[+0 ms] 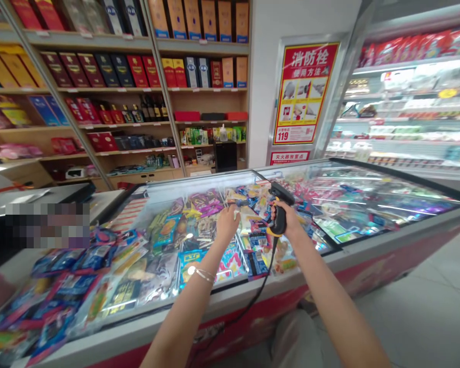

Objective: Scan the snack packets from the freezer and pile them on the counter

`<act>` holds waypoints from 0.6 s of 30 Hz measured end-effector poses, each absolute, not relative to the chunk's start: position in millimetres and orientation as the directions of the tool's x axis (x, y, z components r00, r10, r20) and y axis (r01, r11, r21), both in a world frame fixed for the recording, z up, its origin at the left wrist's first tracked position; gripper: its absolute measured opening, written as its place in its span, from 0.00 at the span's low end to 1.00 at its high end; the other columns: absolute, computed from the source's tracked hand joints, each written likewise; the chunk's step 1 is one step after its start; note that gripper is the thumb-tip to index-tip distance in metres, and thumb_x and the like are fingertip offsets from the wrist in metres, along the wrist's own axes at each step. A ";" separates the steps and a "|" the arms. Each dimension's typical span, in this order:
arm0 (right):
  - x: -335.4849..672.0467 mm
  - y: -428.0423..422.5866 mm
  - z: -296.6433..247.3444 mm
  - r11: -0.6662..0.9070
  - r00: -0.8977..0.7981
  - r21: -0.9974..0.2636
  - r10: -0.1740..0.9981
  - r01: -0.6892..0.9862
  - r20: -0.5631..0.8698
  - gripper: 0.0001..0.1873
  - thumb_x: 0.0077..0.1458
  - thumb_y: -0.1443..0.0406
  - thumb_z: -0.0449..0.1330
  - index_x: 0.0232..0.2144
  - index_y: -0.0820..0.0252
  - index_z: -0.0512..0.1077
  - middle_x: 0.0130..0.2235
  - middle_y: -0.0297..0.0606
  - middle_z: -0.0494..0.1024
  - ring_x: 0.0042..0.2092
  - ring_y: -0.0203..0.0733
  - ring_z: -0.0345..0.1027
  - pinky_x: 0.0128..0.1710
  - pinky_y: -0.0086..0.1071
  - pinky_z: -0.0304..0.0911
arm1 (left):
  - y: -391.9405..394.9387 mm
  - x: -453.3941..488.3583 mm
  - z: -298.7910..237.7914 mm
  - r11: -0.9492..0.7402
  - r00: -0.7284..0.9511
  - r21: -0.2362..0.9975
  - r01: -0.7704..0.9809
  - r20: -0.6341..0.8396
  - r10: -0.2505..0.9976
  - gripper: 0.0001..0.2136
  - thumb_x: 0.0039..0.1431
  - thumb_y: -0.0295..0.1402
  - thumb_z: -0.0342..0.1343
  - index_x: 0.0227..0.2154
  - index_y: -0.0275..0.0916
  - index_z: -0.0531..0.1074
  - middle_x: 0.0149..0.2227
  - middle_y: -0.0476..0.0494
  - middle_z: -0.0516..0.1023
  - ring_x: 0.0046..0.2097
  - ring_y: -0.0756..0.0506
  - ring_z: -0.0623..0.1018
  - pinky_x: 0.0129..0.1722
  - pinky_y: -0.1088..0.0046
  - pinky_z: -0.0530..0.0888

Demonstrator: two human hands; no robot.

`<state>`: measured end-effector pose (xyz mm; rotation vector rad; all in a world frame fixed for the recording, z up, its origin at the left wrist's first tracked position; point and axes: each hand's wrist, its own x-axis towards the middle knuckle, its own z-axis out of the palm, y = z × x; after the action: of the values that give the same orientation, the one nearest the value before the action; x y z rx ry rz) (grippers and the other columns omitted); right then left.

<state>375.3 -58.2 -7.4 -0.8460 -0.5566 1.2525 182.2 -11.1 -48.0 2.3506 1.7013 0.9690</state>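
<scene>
Black-and-yellow scanner [281,197] is sitting clamped in your right hand [286,219], just beside your left hand [227,223], which is reaching a blue packet [240,203] over the freezer [387,238]. Whether that grip is closing cannot be told. Scanning appears underway, with most packets lying inside.

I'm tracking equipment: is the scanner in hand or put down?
In hand: the right hand grips the scanner over the freezer, cable hanging below.

- left hand [228,221], right hand [287,217]: bare, no gloves or rings visible
- forearms: bare to the frame edge
- left wrist: thin bracelet [201,274], fine double strand, pale shiny beads
- leg: light beige trouser leg [295,340], plain fabric
</scene>
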 end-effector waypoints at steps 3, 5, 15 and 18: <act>381.6 -52.1 -26.4 0.043 0.233 -0.805 0.965 -0.592 -0.120 0.07 0.45 0.65 0.63 0.24 0.61 0.68 0.17 0.28 0.69 0.15 0.31 0.60 0.13 0.24 0.58 | -2.1 188.2 -62.6 -0.355 0.178 0.537 0.765 0.354 0.918 0.15 0.62 0.33 0.46 0.51 0.41 0.67 0.42 0.40 0.78 0.47 0.43 0.76 0.45 0.69 0.70; 382.9 -48.0 -36.7 0.015 0.228 -0.809 0.962 -0.587 -0.148 0.08 0.45 0.65 0.63 0.24 0.60 0.67 0.17 0.28 0.69 0.15 0.31 0.60 0.12 0.24 0.58 | 2.7 187.8 -72.6 -0.335 0.180 0.638 0.693 0.297 0.938 0.14 0.61 0.30 0.47 0.48 0.42 0.69 0.40 0.43 0.79 0.42 0.46 0.77 0.43 0.71 0.71; 388.1 -40.5 -50.7 -0.020 0.228 -0.787 0.952 -0.616 -0.203 0.08 0.45 0.64 0.64 0.25 0.61 0.68 0.17 0.30 0.70 0.15 0.32 0.61 0.14 0.26 0.60 | 12.8 185.2 -93.4 -0.510 0.312 0.620 0.597 0.406 0.859 0.21 0.47 0.17 0.48 0.41 0.40 0.77 0.41 0.42 0.79 0.40 0.45 0.78 0.46 0.65 0.74; 387.5 -41.1 -51.0 -0.033 0.231 -0.799 0.949 -0.601 -0.213 0.09 0.45 0.64 0.64 0.23 0.60 0.67 0.16 0.30 0.69 0.15 0.32 0.61 0.13 0.26 0.59 | 11.3 187.6 -91.2 -0.552 0.345 0.528 0.646 0.443 0.828 0.20 0.48 0.16 0.49 0.41 0.40 0.78 0.42 0.41 0.79 0.46 0.43 0.76 0.50 0.63 0.72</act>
<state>387.5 -41.1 -51.0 -0.9459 -0.4706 1.3202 187.6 11.3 -91.2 2.3504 1.3212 1.0085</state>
